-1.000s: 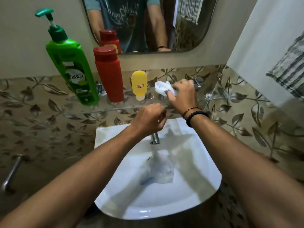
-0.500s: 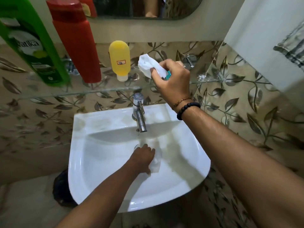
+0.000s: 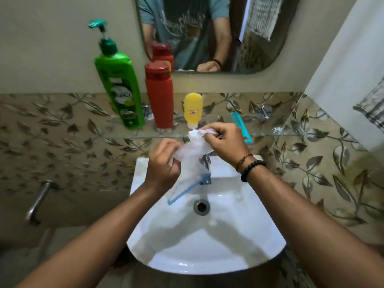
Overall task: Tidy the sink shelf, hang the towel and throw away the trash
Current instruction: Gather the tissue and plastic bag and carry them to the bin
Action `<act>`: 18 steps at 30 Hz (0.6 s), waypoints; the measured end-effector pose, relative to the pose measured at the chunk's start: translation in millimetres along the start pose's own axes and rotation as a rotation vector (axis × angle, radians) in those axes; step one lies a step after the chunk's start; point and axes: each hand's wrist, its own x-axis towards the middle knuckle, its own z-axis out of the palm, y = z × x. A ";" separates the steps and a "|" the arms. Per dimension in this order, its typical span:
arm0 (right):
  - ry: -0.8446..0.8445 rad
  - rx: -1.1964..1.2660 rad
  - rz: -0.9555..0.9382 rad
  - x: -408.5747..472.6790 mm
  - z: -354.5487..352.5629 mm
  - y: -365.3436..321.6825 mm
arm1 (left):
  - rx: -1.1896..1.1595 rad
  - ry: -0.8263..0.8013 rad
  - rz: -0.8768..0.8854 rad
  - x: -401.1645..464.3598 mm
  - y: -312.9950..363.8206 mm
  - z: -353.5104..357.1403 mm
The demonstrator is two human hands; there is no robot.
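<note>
Both hands meet above the white sink [image 3: 207, 252]. My right hand [image 3: 225, 143] pinches a crumpled white tissue [image 3: 200, 134]. My left hand [image 3: 163, 166] grips a clear plastic zip bag with a blue strip [image 3: 190, 183], which hangs down over the basin. Tissue and bag touch between the hands. On the glass shelf [image 3: 270, 133] stand a green pump bottle [image 3: 119, 88], a red bottle [image 3: 159, 94] and a small yellow bottle [image 3: 193, 110]. A teal comb [image 3: 241, 126] lies on the shelf to the right.
The tap [image 3: 205, 160] is mostly hidden behind the bag. A striped towel [image 3: 372, 107] hangs at the right edge. A mirror [image 3: 207, 32] sits above the shelf. A metal pipe [image 3: 38, 201] sticks out of the tiled wall at lower left.
My left hand lifted the plastic bag out of the basin up to the right hand. The right hand brought the tissue down from the shelf; the comb is now uncovered.
</note>
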 end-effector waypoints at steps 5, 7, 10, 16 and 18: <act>-0.288 0.187 -0.013 3.7 41.7 -49.0 | -0.066 0.214 -0.084 26.8 6.2 -56.3; -0.373 0.197 -0.101 4.4 65.4 -67.1 | -0.066 0.249 -0.131 21.2 0.4 -78.4; -0.437 0.237 -0.146 0.5 110.0 -88.0 | -0.066 0.314 -0.239 4.0 -16.8 -113.7; -0.629 0.373 -0.168 -21.6 206.2 -121.7 | -0.271 0.497 -0.495 -36.9 -61.4 -187.1; -0.678 0.382 -0.190 -32.8 241.3 -134.3 | -0.295 0.545 -0.550 -48.9 -78.6 -208.2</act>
